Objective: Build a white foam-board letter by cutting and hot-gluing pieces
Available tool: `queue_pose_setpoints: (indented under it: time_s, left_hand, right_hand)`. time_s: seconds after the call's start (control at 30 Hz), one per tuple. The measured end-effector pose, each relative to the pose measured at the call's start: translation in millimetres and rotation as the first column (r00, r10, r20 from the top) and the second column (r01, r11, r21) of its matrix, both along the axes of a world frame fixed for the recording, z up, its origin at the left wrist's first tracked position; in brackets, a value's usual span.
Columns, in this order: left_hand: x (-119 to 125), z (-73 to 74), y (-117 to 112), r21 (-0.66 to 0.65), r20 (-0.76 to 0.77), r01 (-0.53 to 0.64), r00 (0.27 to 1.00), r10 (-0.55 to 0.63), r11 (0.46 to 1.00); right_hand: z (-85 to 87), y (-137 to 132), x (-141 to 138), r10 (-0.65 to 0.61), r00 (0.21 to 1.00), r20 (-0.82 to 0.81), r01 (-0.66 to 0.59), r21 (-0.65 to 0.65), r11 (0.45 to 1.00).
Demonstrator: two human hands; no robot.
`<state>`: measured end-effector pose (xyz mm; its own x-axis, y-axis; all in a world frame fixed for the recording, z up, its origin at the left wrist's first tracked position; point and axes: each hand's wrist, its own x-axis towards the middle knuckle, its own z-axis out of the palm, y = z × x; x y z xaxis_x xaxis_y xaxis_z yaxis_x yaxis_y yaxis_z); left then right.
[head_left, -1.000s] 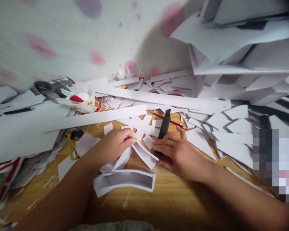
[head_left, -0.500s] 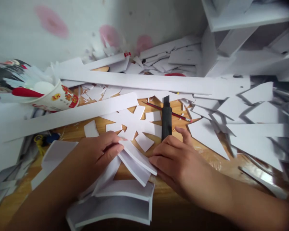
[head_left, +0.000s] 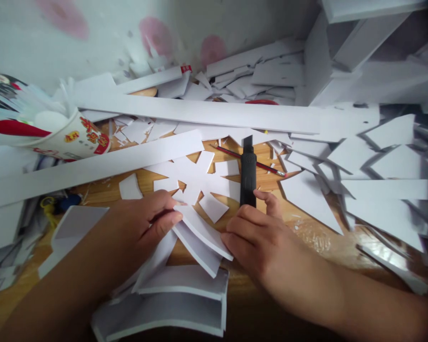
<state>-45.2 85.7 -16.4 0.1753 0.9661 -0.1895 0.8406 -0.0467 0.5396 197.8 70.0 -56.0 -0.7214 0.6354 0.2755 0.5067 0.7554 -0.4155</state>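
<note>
Strip (head_left: 201,229) (white, curved) sits between the hands, one end pinched by the left hand (head_left: 141,221)'s thumb and finger, long axis slanting rightward and toward the camera; right hand (head_left: 260,242), fingers bunched, is at the other end (can't tell if it grips). Black cutter (head_left: 248,178) lies just beyond the right hand, open-fronted curved box (head_left: 181,280) nearer the camera. Worktop (head_left: 103,190) is littered with white offcuts (head_left: 214,207), patterned wall (head_left: 110,28) behind.

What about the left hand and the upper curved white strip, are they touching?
Touching. The head view shows the left hand pinching the far end of the upper curved white strip between thumb and finger.
</note>
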Motion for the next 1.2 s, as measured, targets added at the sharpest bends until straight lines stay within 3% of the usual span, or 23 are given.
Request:
queue_pose_setpoints:
  time_s: [0.1, 0.23, 0.53, 0.73, 1.0, 1.2]
  left_hand:
    - [1.2, 1.1, 0.8, -0.017, -0.131, 0.094, 0.987, -0.095, 0.995]
    - [1.5, 1.0, 0.2, -0.039, -0.196, 0.096, 0.975, -0.102, 0.995]
    - [3.6, 4.4, -3.7, -0.126, -0.162, 0.050, 0.984, -0.070, 0.991]
    - [5.1, 6.5, -6.4, -0.081, -0.105, 0.076, 0.991, -0.084, 0.994]
    - [-4.5, 17.4, -22.7, 0.252, -0.043, 0.058, 0.998, -0.048, 0.966]
    - [-5.9, 16.3, -25.1, 0.260, -0.017, 0.158, 0.987, -0.159, 0.953]
  right_hand:
    - [0.0, -0.8, -0.4, 0.012, 1.000, 0.015, -0.012, 0.004, 1.000]
    - [-1.8, -2.9, -2.4, 0.000, 0.999, 0.040, -0.001, 0.025, 1.000]
    - [-4.9, -0.2, 2.0, -0.009, 1.000, -0.011, 0.009, -0.006, 1.000]
    - [5.7, 0.0, 10.7, 0.011, 0.997, -0.072, -0.023, -0.163, 0.986]
    - [9.7, 0.1, 15.9, -0.006, 0.985, -0.170, -0.011, -0.100, 0.995]
    - [7.0, -0.6, 16.2, -0.011, 0.968, -0.253, -0.013, -0.093, 0.996]
